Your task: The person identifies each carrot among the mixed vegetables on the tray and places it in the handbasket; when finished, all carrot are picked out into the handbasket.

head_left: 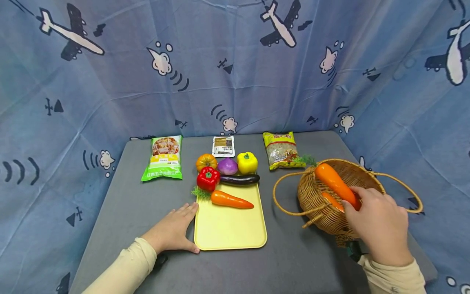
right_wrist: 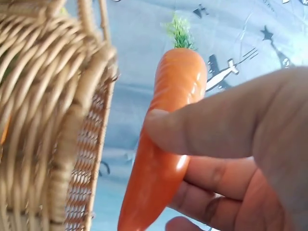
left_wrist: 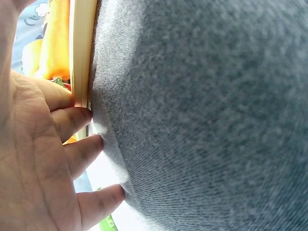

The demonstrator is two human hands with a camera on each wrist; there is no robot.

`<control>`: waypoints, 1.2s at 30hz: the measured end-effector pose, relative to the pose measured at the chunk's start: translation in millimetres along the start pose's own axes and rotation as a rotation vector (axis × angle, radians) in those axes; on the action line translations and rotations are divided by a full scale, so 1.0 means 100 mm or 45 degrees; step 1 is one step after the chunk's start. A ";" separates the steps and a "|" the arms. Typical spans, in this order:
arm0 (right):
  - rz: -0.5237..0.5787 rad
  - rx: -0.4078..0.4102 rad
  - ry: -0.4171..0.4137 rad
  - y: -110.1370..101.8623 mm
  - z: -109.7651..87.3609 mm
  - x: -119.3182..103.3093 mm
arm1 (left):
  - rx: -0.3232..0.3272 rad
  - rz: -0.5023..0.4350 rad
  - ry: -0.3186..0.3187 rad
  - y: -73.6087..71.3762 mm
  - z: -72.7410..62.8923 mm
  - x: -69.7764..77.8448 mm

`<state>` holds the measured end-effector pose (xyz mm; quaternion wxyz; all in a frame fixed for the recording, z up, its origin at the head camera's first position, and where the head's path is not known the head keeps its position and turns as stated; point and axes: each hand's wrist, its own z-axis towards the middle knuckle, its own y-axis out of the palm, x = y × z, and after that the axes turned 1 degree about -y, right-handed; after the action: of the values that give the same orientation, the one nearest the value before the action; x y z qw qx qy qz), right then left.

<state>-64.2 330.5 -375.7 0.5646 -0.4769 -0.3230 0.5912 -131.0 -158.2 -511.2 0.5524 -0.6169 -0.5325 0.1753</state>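
Observation:
With thumb and fingers my right hand [head_left: 382, 224] pinches an orange carrot [head_left: 333, 179] over the wicker basket [head_left: 310, 195]. The carrot's leafy green top points away from the hand, also visible in the right wrist view. Another orange piece [head_left: 333, 201] shows at the basket's mouth, partly hidden. My left hand [head_left: 175, 229] rests at the left edge of the yellow tray [head_left: 231, 232], fingers spread and touching its rim. On the tray lies a second carrot [head_left: 232, 200], below a red bell pepper [head_left: 208, 179] and a dark eggplant [head_left: 240, 179].
At the tray's far end sit an orange pumpkin-like vegetable [head_left: 206, 162], a purple onion-like one [head_left: 227, 166] and a yellow bell pepper [head_left: 247, 163]. Farther back lie a green bag [head_left: 163, 159], a small white packet [head_left: 223, 147] and a yellow bag [head_left: 282, 151]. Looped handles [head_left: 277, 190] stick out from the basket.

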 end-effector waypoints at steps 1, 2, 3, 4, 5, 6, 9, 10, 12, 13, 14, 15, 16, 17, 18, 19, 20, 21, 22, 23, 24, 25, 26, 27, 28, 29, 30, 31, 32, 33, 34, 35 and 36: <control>-0.006 -0.025 0.016 0.01 0.00 0.02 | -0.001 0.002 -0.001 0.00 0.00 0.00; -0.014 -0.042 0.031 0.01 0.01 0.04 | -0.002 0.003 -0.002 0.00 0.00 0.00; -0.023 -0.055 0.048 0.01 0.01 0.06 | -0.002 0.005 -0.004 0.00 0.00 0.00; -0.029 -0.071 0.072 0.02 0.01 0.08 | -0.003 0.008 -0.004 0.00 0.00 0.00; -0.034 -0.085 0.095 0.02 0.01 0.10 | -0.003 0.010 -0.005 0.00 0.00 0.00; -0.038 -0.095 0.117 0.02 0.01 0.12 | -0.003 0.011 -0.004 0.00 0.00 0.00; -0.022 -0.105 0.162 0.02 0.02 0.17 | -0.004 0.011 -0.006 0.01 0.00 -0.01; -0.012 -0.107 0.169 0.02 0.01 0.18 | -0.005 0.011 -0.007 0.01 0.01 -0.01; 0.003 -0.099 0.168 0.01 0.00 0.20 | -0.007 0.009 -0.008 0.02 0.01 -0.01; 0.007 -0.098 0.168 0.01 0.00 0.20 | -0.008 0.008 -0.009 0.02 0.01 -0.01; 0.005 -0.094 0.169 0.01 -0.01 0.21 | -0.007 0.006 -0.008 0.02 0.01 -0.01; 0.000 -0.102 0.177 0.01 -0.02 0.21 | -0.005 0.004 -0.007 0.01 0.00 -0.01; -0.005 -0.106 0.183 0.01 -0.02 0.21 | -0.003 0.003 -0.004 0.01 0.00 -0.01; -0.010 -0.110 0.190 0.01 -0.02 0.22 | 0.000 0.000 -0.002 0.01 0.00 -0.01; -0.018 -0.122 0.200 0.01 -0.02 0.22 | 0.002 -0.002 0.000 0.01 0.00 -0.01; -0.024 -0.139 0.211 0.01 -0.02 0.22 | 0.006 -0.002 0.002 0.01 0.00 -0.01; -0.032 -0.159 0.221 0.01 -0.01 0.23 | 0.008 -0.002 0.004 0.01 0.00 -0.01; -0.036 -0.178 0.229 0.01 -0.01 0.23 | 0.010 -0.001 0.005 0.01 -0.01 -0.01; -0.038 -0.193 0.236 0.01 0.00 0.23 | 0.011 0.000 0.004 0.01 -0.01 -0.01; -0.045 -0.219 0.246 0.00 0.01 0.24 | 0.011 0.001 0.004 0.00 -0.01 -0.01; -0.049 -0.243 0.255 0.00 0.02 0.24 | 0.011 0.000 0.004 0.00 -0.01 0.00; -0.054 -0.272 0.266 0.00 0.03 0.25 | 0.011 -0.001 0.003 0.00 -0.01 0.00; -0.062 -0.305 0.279 -0.01 0.04 0.26 | 0.009 -0.002 0.002 0.00 -0.01 0.00; -0.069 -0.340 0.289 -0.01 0.05 0.27 | 0.009 -0.003 0.002 0.00 -0.01 0.00; -0.075 -0.377 0.298 -0.01 0.07 0.28 | 0.008 -0.003 0.001 0.00 -0.01 0.00; -0.082 -0.417 0.309 -0.02 0.08 0.29 | 0.008 -0.004 0.001 0.00 -0.01 0.00; -0.087 -0.449 0.316 -0.02 0.09 0.30 | 0.007 -0.004 0.001 0.00 -0.01 0.00; -0.090 -0.478 0.318 -0.02 0.10 0.31 | 0.007 -0.003 0.000 0.00 -0.01 0.00; -0.091 -0.499 0.317 -0.02 0.11 0.32 | 0.007 -0.001 0.000 0.00 -0.01 0.00; -0.089 -0.515 0.312 -0.02 0.12 0.33 | 0.008 0.001 0.000 0.00 -0.01 0.00; -0.087 -0.527 0.309 -0.01 0.12 0.35 | 0.008 0.005 0.000 0.00 -0.01 0.00; -0.088 -0.537 0.301 0.00 0.13 0.36 | 0.009 0.007 0.001 0.00 -0.01 0.00; -0.087 -0.554 0.293 0.00 0.13 0.37 | 0.011 0.004 0.004 0.00 -0.01 0.00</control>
<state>-73.3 368.6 -378.6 0.5014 -0.6402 -0.3923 0.4299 -129.9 -158.8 -510.8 0.5558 -0.6156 -0.5298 0.1774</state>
